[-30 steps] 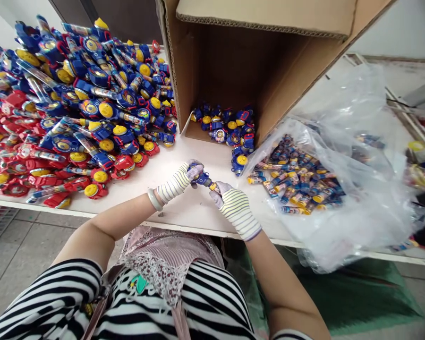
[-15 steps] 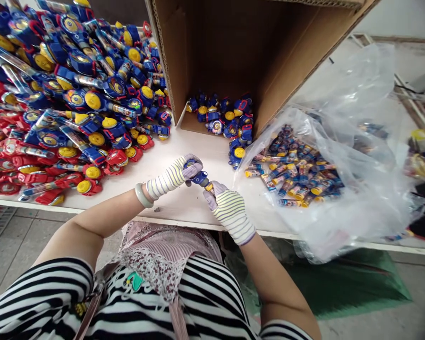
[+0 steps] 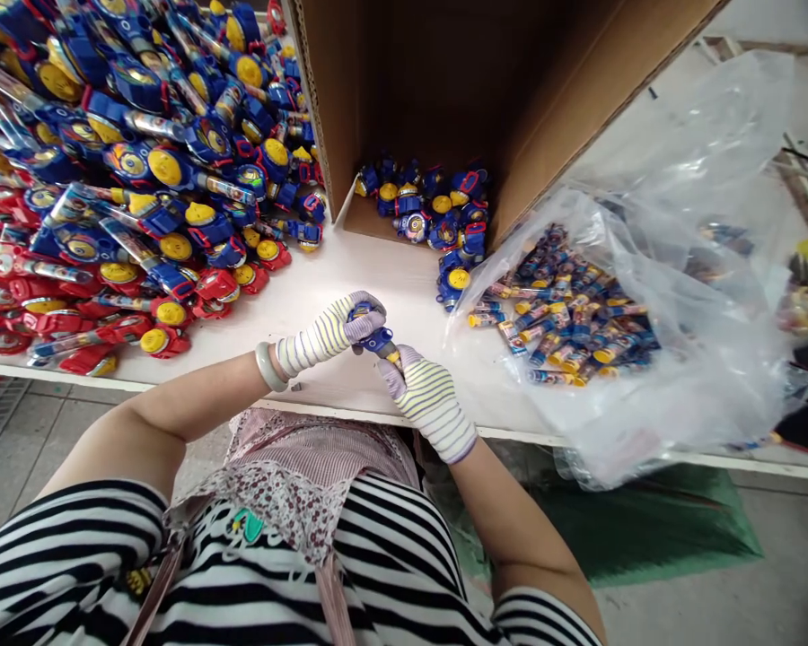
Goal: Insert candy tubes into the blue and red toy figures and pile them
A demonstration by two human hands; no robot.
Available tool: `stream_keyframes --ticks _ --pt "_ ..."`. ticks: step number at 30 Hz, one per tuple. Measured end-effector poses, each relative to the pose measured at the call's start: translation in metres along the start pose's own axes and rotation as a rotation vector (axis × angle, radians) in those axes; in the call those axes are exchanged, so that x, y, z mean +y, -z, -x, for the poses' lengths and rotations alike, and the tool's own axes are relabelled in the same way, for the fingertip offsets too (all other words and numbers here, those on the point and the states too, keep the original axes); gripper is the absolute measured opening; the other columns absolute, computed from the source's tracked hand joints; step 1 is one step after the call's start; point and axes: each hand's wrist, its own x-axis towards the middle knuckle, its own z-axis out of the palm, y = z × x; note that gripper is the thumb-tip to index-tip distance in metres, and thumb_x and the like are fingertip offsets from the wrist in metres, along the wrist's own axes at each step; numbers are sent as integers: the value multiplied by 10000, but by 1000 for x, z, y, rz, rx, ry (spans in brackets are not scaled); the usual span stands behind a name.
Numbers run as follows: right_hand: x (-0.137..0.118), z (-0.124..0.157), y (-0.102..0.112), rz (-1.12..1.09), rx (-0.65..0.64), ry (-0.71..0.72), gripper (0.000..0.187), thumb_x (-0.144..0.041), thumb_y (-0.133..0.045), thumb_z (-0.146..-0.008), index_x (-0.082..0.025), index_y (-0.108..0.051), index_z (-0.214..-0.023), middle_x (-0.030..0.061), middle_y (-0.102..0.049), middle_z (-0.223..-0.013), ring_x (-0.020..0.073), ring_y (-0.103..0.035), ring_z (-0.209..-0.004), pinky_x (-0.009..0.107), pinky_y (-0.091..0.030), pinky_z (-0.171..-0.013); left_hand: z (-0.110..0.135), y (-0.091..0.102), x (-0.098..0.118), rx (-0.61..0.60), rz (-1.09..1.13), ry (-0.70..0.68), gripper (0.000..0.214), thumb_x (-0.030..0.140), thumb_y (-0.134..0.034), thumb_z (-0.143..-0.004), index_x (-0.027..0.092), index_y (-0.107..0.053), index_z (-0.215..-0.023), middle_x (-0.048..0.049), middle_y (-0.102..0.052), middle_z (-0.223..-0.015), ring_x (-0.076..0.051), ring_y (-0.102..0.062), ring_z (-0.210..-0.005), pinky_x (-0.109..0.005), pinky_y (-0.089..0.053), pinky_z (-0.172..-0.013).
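Both hands wear striped gloves with purple fingertips and meet over the table's front part. My left hand (image 3: 333, 334) is closed around the body of a blue toy watch (image 3: 378, 342). My right hand (image 3: 427, 392) pinches the lower end of the same piece, where a bit of yellow shows; the fingers hide most of that end. Close by, several blue toy watches (image 3: 441, 230) with yellow round parts lie at the mouth of a cardboard box (image 3: 535, 152). To the right, small tubes with printed labels and yellow caps (image 3: 566, 327) spill from a clear plastic bag (image 3: 714, 395).
A large heap of blue toy watches with tubes (image 3: 168, 166) covers the left of the white table (image 3: 350, 260). Red toy watches (image 3: 60, 305) lie along its front. A green sheet or bag (image 3: 660, 538) is on the floor below the right edge.
The camera view has shifted slightly. Both hands keep their hold on the blue toy watch, with only a small shift of the right hand to the left.
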Motion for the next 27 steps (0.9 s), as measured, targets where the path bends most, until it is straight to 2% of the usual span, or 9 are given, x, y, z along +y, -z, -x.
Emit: stream_keyframes --ticks 2,5,7,13,19,21,23,24,27 --pt "11 -4 -12 -367 -82 -8 478 -619 -446 -969 -185 -648 -968 45 -645 -730 165 -559 -604 271 -398 -578 2 1 2 15 -49 -59 385 517 -670 -858 158 -610 -985 -44 -641 -834 -133 -609 -634 -228 -522 -543" --pt "26 -13 -32 -921 -421 -41 707 -855 -320 -882 -202 -588 -863 -77 -378 -527 92 -244 -399 235 -241 -415 1 3 11 -62 -138 -205 362 472 -737 -800 177 -634 -983 -58 -670 -913 -175 -656 -810 -278 -562 -745" --pt "30 -20 -39 -1064 -484 -70 810 -938 -210 -821 -210 -563 -851 -100 -312 -511 85 -172 -378 233 -201 -383 -5 5 17 -124 -190 -240 342 427 -762 -778 177 -649 -982 -57 -676 -926 -179 -660 -842 -285 -557 -793" --pt "14 -20 -15 -357 65 -44 517 -701 -527 -882 -203 -632 -971 68 -649 -839 181 -583 -727 272 -431 -643 -17 9 6 36 -88 -4 370 501 -636 -891 146 -606 -988 -40 -642 -804 -115 -567 -562 -209 -459 -480" --pt "-3 -5 -12 -759 -277 -39 602 -714 -330 -962 -197 -629 -887 -32 -476 -549 125 -404 -459 255 -369 -487 10 0 -8 152 48 -219 407 544 -704 -841 170 -664 -996 -63 -683 -937 -174 -658 -816 -281 -560 -725" --pt "4 -10 -2 -625 -256 15 595 -701 -348 -965 -198 -667 -987 7 -581 -621 155 -507 -508 284 -451 -520 7 9 0 84 12 -257 455 593 -703 -838 176 -680 -1018 -67 -691 -968 -193 -662 -855 -306 -560 -760" --pt "23 -21 20 -324 -34 119 559 -660 -400 -955 -216 -688 -1136 93 -722 -902 228 -670 -763 369 -563 -726 -10 42 19 162 -81 -298 470 620 -689 -859 184 -684 -1032 -63 -685 -1009 -205 -652 -916 -322 -551 -800" --pt "38 -28 33 -145 133 158 576 -662 -417 -931 -231 -678 -1210 121 -734 -1069 270 -695 -919 421 -568 -850 -22 70 33 321 -120 -351 450 611 -675 -887 186 -673 -1035 -55 -673 -1031 -204 -636 -958 -325 -542 -837" --pt "93 -45 69 31 343 81 623 -547 -473 -901 -68 -665 -1251 309 -649 -1259 451 -610 -1187 626 -421 -1068 -51 186 92 1065 -122 -552 244 411 -587 -1031 171 -568 -1069 -21 -606 -1077 -155 -557 -1063 -321 -477 -988"
